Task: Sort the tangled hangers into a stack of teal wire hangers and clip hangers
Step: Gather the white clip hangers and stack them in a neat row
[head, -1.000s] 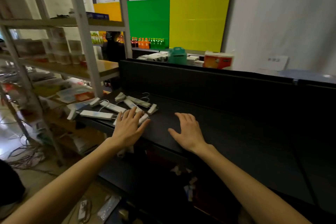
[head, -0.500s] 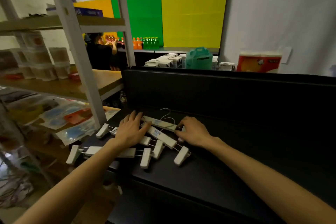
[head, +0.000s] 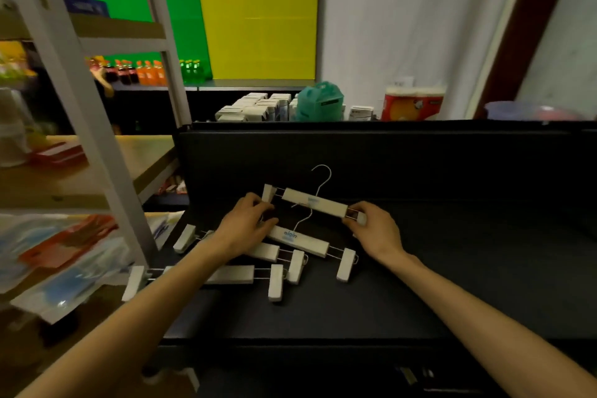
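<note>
Black and flat, the tabletop [head: 452, 268] runs back to a dark upright panel, with grey metal shelving [head: 97, 171] at nine o'clock and green and yellow wall boards at twelve. Farthest back in the loose pile of white bar-shaped clip hangers [head: 258, 268] lies the top white clip hanger with a thin wire hook [head: 315, 203], its hook pointing to twelve o'clock. The left hand [head: 248, 226] curls its fingers about that hanger's nine-o'clock clip while the right hand [head: 374, 229] pinches the three-o'clock clip.
</note>
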